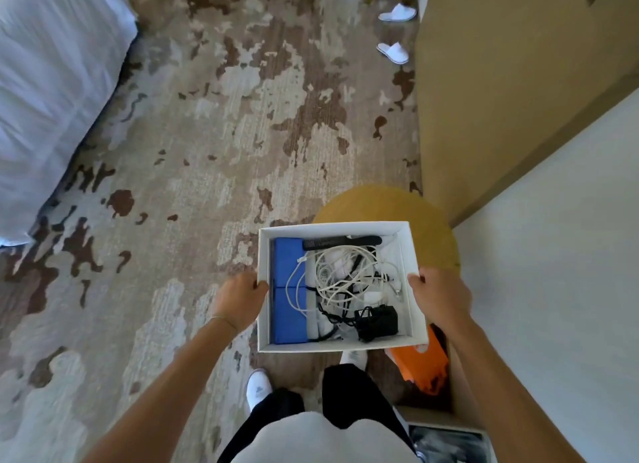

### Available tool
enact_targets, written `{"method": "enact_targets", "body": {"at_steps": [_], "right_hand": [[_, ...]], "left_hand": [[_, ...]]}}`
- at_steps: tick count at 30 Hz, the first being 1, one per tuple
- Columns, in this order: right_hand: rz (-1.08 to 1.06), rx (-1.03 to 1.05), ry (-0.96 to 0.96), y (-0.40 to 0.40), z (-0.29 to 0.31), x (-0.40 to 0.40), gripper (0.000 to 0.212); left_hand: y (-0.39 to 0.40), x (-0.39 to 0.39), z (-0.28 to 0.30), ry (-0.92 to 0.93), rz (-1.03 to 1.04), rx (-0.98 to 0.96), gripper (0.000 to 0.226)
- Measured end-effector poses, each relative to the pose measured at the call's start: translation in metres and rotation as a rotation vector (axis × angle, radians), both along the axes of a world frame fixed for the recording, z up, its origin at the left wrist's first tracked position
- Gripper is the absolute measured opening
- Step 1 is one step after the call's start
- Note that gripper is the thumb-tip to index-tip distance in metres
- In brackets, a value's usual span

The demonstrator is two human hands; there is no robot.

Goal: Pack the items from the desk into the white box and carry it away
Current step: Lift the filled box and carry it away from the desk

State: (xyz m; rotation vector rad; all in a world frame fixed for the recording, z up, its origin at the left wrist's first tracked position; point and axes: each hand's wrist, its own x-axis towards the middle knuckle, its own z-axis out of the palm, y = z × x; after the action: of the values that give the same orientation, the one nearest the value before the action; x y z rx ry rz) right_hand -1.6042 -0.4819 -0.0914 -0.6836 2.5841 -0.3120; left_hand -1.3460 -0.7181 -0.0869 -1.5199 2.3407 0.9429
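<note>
Left hand (238,298) grips left wall of white box (413,282) | right hand (439,298) grips right wall | box held above carpet (193,144) | inside: blue case (288,310) along left wall, comb (340,243) at far wall, tangled cables (345,279), black charger (378,322) near corner.

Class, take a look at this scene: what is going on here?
A person stands on a patterned carpet, holding an open white box with both hands: left hand on its left wall, right hand on its right. Inside lie a blue case, a black comb, tangled white cables and a black charger. The packing looks done; the box is being carried.
</note>
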Motion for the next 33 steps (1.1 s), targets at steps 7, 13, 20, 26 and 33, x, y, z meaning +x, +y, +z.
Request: {"method": "enact_targets", "body": {"at_steps": [7,13,20,26,33], "right_hand": [[-0.031,0.087,-0.031,0.009,-0.063,-0.084,0.044],[0.004,0.128,-0.013,0.009,-0.11,-0.135,0.047],[-0.002,0.133,-0.023,0.006,-0.156,-0.167,0.047],[-0.006,0.135,-0.062,0.004,-0.181,-0.175,0.047],[0.006,0.122,-0.054,-0.005,-0.193,-0.184,0.048]], "left_hand": [[0.009,-0.093,-0.066,-0.076,-0.043,0.02,0.031],[0.011,-0.145,-0.118,-0.145,-0.083,0.014,0.038],[0.006,-0.182,-0.16,-0.176,-0.123,0.05,0.036],[-0.003,-0.193,-0.184,-0.19,-0.135,0.059,0.037],[-0.013,-0.2,-0.198,-0.206,-0.164,0.042,0.038]]}}
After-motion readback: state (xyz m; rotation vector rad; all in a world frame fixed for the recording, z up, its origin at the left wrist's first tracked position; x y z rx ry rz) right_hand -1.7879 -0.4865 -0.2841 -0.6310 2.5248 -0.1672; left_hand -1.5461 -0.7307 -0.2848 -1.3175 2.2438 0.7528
